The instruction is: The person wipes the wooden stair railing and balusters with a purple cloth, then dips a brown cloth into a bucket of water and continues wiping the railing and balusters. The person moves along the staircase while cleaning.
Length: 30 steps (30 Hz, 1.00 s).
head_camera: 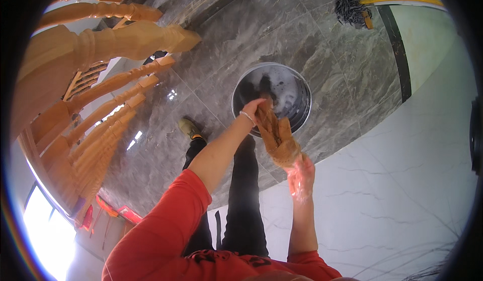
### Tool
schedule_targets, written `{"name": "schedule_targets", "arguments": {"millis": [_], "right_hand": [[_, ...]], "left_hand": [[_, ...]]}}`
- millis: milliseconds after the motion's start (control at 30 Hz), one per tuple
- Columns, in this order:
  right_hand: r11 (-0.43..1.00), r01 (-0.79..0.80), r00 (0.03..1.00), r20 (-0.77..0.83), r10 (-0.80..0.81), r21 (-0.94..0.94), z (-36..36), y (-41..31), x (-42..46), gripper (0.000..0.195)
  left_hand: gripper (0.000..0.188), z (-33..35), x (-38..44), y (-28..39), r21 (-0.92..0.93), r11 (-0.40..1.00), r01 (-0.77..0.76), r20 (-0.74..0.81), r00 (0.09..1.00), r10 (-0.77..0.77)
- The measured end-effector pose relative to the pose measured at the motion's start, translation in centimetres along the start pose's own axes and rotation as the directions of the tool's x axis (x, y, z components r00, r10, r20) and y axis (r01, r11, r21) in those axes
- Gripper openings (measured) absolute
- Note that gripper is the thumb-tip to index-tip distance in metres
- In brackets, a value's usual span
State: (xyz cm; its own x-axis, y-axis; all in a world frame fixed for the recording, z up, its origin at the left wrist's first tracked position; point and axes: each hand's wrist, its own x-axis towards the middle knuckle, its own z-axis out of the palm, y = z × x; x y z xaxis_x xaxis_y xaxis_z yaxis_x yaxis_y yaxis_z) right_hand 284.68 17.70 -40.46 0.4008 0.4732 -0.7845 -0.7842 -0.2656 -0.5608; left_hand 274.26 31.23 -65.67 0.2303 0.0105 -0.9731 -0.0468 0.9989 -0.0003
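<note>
A wet brown cloth (281, 145) is stretched between my two hands. My left hand (256, 111), with a bracelet at the wrist, grips its upper end over the near side of a round bucket (308, 102). Lower and to the right, my right hand (302, 173) holds the other end beyond the bucket's rim, its skin glistening wet. Inside the bucket lies water with white suds (286, 83) on top. A dark patch shows among the suds; whether it is cloth or bare water cannot be told.
The bucket stands on grey marble-look floor tiles (271, 39). Turned wooden balusters (124, 70) line the left side. A string mop (349, 7) with a yellow handle rests by the wall at the upper right. A pale wall (377, 190) rises close on my right.
</note>
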Motion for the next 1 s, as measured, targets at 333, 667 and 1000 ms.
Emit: {"name": "schedule_targets", "arguments": {"millis": [333, 667, 1000], "right_hand": [[0.229, 0.323, 0.932, 0.266, -0.248, -0.918, -4.4, 8.3, 18.2, 0.051], [0.258, 0.478, 0.878, 0.460, -0.128, -0.840, 2.3, 10.7, 17.8, 0.060], [-0.663, 0.411, 0.876, 0.473, 0.098, -0.625, -1.8, 21.0, 32.0, 0.044]], "left_hand": [[0.032, -0.2, -2.7, -0.7, -0.333, 0.896, -0.294, 0.047, 0.944, 0.327], [0.060, -0.7, -6.6, -0.9, 0.154, 0.968, -0.198, 0.129, 0.975, 0.179], [0.047, -6.6, -7.0, -0.1, 0.287, 0.942, -0.173, 0.199, 0.973, 0.117]]}}
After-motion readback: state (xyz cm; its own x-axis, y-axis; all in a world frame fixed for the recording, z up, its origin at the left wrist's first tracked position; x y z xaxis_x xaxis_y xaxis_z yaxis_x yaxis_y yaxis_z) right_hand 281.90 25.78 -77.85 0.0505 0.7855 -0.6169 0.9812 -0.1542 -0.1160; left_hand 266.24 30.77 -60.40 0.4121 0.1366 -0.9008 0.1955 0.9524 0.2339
